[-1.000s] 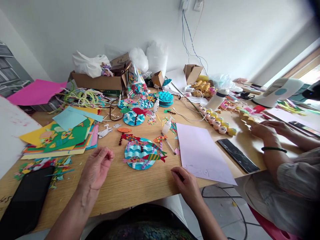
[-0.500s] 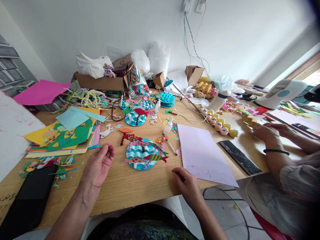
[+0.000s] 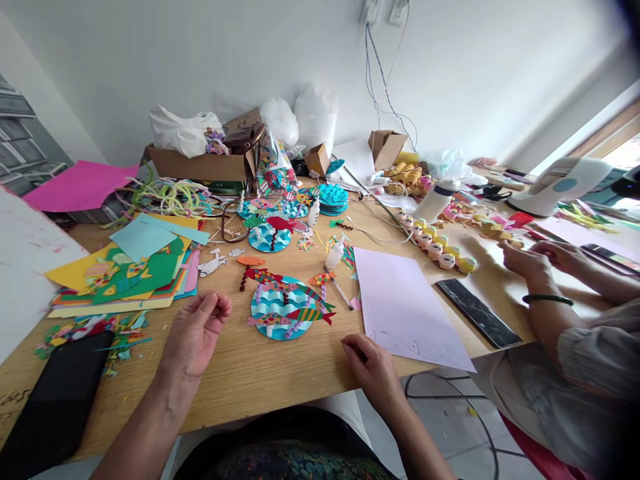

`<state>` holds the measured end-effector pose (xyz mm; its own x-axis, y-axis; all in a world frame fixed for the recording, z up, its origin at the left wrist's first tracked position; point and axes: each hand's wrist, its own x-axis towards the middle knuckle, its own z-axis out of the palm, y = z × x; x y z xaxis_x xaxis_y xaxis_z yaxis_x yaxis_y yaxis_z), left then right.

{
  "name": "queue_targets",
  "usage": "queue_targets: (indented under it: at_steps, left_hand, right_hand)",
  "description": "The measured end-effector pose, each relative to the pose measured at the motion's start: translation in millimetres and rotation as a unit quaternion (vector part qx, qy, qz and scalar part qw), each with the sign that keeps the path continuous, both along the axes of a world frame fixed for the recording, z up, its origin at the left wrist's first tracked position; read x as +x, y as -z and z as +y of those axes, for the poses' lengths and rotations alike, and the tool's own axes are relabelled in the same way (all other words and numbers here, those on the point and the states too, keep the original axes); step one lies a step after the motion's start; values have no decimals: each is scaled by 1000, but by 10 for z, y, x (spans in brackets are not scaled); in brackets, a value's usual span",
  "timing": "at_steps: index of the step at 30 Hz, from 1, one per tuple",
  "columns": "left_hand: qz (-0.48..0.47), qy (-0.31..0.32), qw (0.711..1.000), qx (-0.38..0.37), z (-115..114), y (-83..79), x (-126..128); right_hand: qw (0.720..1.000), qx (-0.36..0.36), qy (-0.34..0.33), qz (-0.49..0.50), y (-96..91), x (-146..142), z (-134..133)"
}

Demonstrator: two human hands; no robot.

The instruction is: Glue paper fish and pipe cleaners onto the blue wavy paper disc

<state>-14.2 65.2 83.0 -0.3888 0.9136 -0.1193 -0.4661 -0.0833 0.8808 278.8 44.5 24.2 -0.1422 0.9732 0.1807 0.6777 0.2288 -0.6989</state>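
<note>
My left hand (image 3: 197, 327) rests palm-up on the table, its fingers curled in against the thumb, and no object shows in it. Loosely closed at the table's front edge, my right hand (image 3: 370, 363) also shows nothing in its fingers; it lies beside the lower left corner of a lilac paper sheet (image 3: 405, 300) with fish outlines in pencil. Between the hands sits a round blue wave-patterned disc (image 3: 257, 307) carrying several paper fish and twisted fuzzy strands. Behind it are an orange paper fish (image 3: 250, 261), a white glue bottle (image 3: 335, 255) and a pen (image 3: 342, 292).
Stacked coloured paper (image 3: 125, 308), paper scraps (image 3: 127, 327) and a black phone (image 3: 55, 393) lie at left. Another fish disc (image 3: 257, 239) stands farther back. A dark phone (image 3: 477, 313) is right of the lilac sheet. A co-worker's hands (image 3: 530, 260) handle small things at right.
The view has shifted very slightly. My left fingers have curled in a little more, while my right hand stays at the table edge. The co-worker's hands have moved slightly.
</note>
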Motion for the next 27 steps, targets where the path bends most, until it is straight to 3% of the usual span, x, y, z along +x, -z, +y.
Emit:
queue_targets:
  at_steps: [9, 18, 23, 25, 27]
  left_hand:
    - [-70, -40, 996, -39, 18, -1, 16]
    - [-25, -22, 999, -14, -24, 6, -33]
    - [69, 21, 997, -10, -271, -32, -182]
    - [135, 36, 989, -49, -453, 16, -298]
    - [241, 67, 962, -112, -677, 120, -432]
  right_hand:
    - [1000, 9, 13, -1, -33, 14, -5]
    - [1000, 9, 13, -1, -68, 0, -1]
    - [1000, 5, 18, -4, -93, 28, -26]
    - [1000, 5, 19, -8, -109, 60, -44]
    - [1000, 5, 21, -16, -126, 103, -69]
